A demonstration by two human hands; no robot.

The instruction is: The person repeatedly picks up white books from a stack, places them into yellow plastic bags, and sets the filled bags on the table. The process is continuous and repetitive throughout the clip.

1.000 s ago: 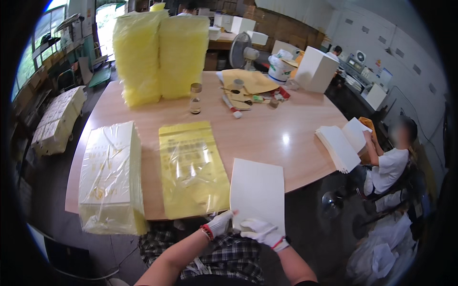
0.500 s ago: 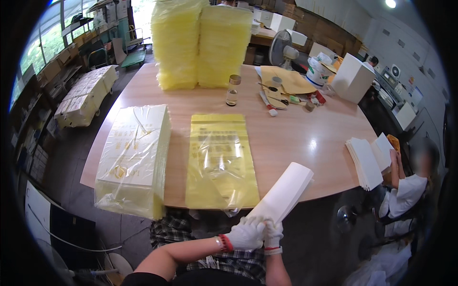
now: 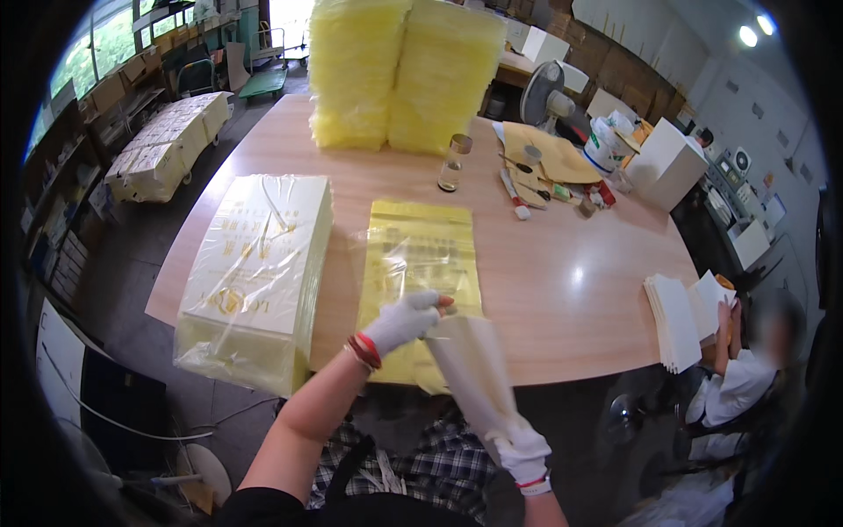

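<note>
Both my hands wear white gloves. My left hand (image 3: pixel 401 321) grips the upper end of a white paper bag (image 3: pixel 468 369), and my right hand (image 3: pixel 523 451) grips its lower end below the table edge. The bag is folded lengthwise and slants down to the right. Just behind it a flat yellow plastic bag (image 3: pixel 423 268) lies on the wooden table (image 3: pixel 571 263), its clear mouth toward me. To the left sits a plastic-wrapped bundle of pale yellow bags (image 3: pixel 255 272).
Two tall stacks of yellow bags (image 3: pixel 404 70) stand at the far side, with a small glass bottle (image 3: pixel 451 163) in front. Envelopes, pens and a white box (image 3: pixel 669 165) clutter the far right. A seated person (image 3: pixel 746 378) handles white paper sheets (image 3: pixel 676 321) at the right edge.
The white bag lay flat on the table, then was lifted and folded; now it slants lower right, my hands spread to its two ends. The view has moved closer to the table.
</note>
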